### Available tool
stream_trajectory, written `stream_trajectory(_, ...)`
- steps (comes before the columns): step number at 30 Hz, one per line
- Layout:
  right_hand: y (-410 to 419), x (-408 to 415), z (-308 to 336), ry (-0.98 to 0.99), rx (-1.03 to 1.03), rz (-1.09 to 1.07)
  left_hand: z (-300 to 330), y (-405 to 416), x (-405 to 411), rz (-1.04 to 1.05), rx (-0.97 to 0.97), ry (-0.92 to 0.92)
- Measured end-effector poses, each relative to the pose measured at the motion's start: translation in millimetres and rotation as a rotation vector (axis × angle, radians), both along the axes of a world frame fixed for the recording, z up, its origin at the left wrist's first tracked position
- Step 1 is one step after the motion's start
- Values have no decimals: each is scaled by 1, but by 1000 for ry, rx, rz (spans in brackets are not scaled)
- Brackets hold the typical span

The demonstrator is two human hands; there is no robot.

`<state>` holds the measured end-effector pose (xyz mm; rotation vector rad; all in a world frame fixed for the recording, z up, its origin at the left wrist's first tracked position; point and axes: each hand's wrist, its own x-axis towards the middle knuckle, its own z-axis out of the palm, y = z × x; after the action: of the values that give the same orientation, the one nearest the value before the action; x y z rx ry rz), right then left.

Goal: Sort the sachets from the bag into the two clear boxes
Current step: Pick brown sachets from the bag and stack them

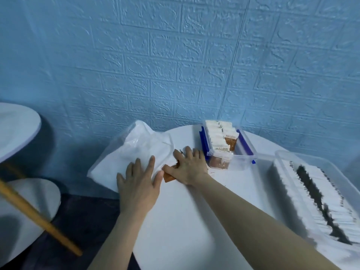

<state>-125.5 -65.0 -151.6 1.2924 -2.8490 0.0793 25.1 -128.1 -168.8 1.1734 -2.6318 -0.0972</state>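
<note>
A flat, translucent white plastic bag (136,151) lies on the left part of the round white table (185,221). My left hand (139,184) rests flat on the bag with fingers spread. Beside it, my right hand (190,166) lies over an orange-brown sachet (169,177) on the table at the bag's edge; only the sachet's corner shows, so the hold is unclear. A small clear box (241,158) with blue clips holds several white-and-brown sachets. A larger clear box (292,158) at the right holds a long row of white-and-black sachets (311,193).
The blue brick-pattern wall stands right behind the table. To the left are a second white round table (17,129), a white round base (29,211) lower down and a slanted wooden pole (39,219). Dark floor shows between the tables.
</note>
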Motion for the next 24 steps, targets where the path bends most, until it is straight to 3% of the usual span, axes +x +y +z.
stream_trajectory(7, 55, 37, -12, -12, -238, 94, 6, -6, -4, -62, 39, 29)
stream_trajectory(16, 178, 75, -7, -94, -272, 209, 6, 21, -5, -215, 50, -120)
stream_trajectory(21, 223, 85, 7, -339, -396, 208, 11, 82, -3, -295, 172, -133)
stream_trajectory(24, 244, 90, 19, -428, -561, 172, 16, 105, 6, -293, 212, -20)
